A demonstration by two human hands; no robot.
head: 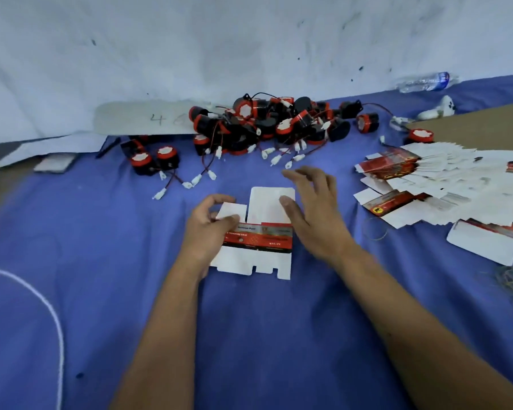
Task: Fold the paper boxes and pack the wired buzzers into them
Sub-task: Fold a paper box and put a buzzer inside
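While the left hand (211, 223) pinched one flat box blank (256, 235) and the right hand (311, 208) hovered open, the buzzers (267, 122) at twelve o'clock lay unpacked, no box folded yet.

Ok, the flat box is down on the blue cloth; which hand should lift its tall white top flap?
Right. The right hand hovers open with its thumb already over the tall white flap, while the left hand pinches the flat red-and-white paper box by its left edge.

Flat red-and-white paper box blank (256, 235) on blue cloth; seemingly unpacked black-red wired buzzers (267, 122) heaped behind.
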